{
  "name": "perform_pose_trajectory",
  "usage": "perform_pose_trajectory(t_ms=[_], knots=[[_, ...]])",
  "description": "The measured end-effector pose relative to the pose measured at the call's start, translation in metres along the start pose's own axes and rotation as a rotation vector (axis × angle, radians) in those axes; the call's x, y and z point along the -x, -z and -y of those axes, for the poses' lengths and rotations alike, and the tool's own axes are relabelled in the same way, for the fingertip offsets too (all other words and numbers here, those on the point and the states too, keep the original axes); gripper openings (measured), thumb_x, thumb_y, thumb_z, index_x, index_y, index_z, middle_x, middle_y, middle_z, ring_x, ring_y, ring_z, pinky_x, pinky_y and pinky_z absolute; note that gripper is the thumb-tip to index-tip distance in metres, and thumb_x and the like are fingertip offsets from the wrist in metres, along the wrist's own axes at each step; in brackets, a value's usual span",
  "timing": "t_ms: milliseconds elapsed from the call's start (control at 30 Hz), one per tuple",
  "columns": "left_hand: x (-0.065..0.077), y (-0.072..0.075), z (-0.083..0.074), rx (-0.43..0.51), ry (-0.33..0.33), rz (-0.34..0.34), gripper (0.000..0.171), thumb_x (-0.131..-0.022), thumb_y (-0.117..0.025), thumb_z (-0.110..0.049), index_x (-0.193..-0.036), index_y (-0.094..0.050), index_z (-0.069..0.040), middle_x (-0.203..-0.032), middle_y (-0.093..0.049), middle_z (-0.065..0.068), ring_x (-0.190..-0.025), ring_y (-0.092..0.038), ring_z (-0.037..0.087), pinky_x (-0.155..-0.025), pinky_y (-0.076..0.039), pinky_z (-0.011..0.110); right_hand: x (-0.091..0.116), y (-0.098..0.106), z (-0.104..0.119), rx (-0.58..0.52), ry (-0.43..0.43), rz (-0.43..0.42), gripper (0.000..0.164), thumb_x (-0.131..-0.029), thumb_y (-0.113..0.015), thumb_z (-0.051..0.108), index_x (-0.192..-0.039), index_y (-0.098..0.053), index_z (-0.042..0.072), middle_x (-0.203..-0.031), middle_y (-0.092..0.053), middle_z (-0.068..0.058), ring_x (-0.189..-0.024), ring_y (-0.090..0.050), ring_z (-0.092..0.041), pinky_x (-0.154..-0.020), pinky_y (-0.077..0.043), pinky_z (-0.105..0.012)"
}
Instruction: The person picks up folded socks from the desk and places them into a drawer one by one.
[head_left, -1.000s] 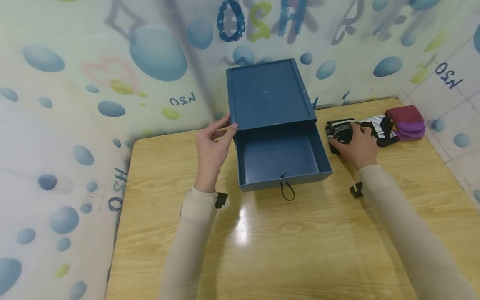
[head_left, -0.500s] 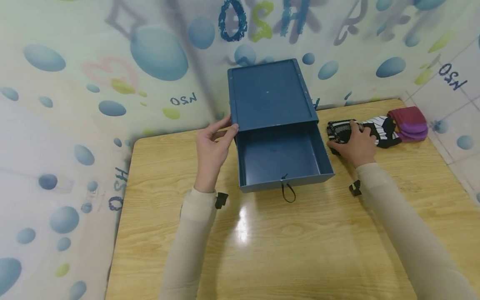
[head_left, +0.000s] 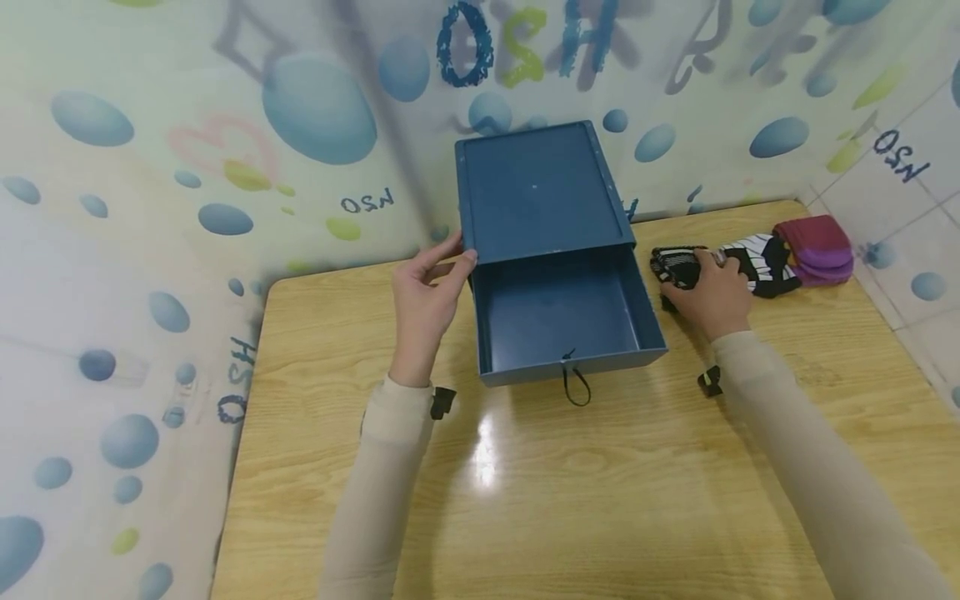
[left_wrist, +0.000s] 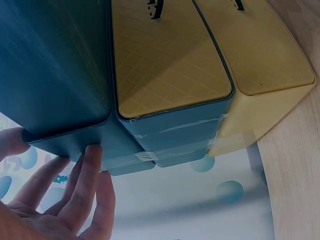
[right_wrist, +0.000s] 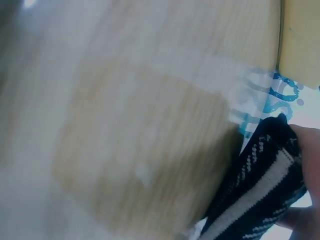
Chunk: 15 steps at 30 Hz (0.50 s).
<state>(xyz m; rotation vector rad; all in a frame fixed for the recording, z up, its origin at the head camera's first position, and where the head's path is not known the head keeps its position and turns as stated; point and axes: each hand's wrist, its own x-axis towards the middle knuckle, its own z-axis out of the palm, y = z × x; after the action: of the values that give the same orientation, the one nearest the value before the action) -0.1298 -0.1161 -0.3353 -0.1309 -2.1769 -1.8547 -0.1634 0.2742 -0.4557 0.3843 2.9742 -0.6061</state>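
Observation:
A blue drawer unit point(head_left: 536, 192) stands against the wall, its top drawer point(head_left: 558, 321) pulled out with nothing inside. My left hand point(head_left: 423, 308) holds the unit's left front corner. Thumb and fingers lie on either side of that edge, and in the left wrist view the fingertips meet the blue side panel. To the right of the drawer, my right hand point(head_left: 716, 296) grips a folded black-and-white striped knit bundle point(head_left: 678, 267). Up close in the right wrist view, the knit bundle point(right_wrist: 260, 185) shows a broad pale stripe beside the fingers.
Beyond the right hand lie a black-and-white patterned folded cloth point(head_left: 761, 262) and a maroon and purple folded stack point(head_left: 813, 237). A black pull loop point(head_left: 576, 387) hangs from the drawer front. Lower yellow drawer fronts point(left_wrist: 170, 55) show in the left wrist view. Wooden table point(head_left: 585, 500) below.
The right fingers have closed more tightly on the striped knit bundle, which looks narrower and has shifted slightly. My left hand and the drawer keep their places.

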Motion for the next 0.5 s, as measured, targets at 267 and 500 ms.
perform_pose_trajectory(t_ms=[267,500], knots=[[0.000,0.000,-0.001,0.003,0.044,0.003,0.033,-0.093,-0.072,-0.009,-0.125,-0.070,-0.003,-0.118,-0.071,0.020,-0.095,-0.069,0.038,-0.070,-0.054,0.019,0.010,0.002,0.001,-0.052,0.038,-0.049,0.083,-0.092,-0.064,0.049,-0.154,-0.035,0.001,-0.135,-0.036,-0.043,-0.118,-0.041,-0.061,-0.091,-0.039,-0.072],[0.000,0.001,0.002,0.019,-0.009,-0.004,0.031,-0.092,-0.075,-0.016,-0.122,-0.074,-0.009,-0.113,-0.074,0.014,-0.085,-0.071,0.020,-0.070,-0.057,0.024,0.020,0.006,0.003,-0.082,0.077,-0.116,0.075,-0.091,-0.068,0.043,-0.148,-0.043,0.001,-0.132,-0.041,-0.039,-0.114,-0.045,-0.055,-0.086,-0.043,-0.072]])
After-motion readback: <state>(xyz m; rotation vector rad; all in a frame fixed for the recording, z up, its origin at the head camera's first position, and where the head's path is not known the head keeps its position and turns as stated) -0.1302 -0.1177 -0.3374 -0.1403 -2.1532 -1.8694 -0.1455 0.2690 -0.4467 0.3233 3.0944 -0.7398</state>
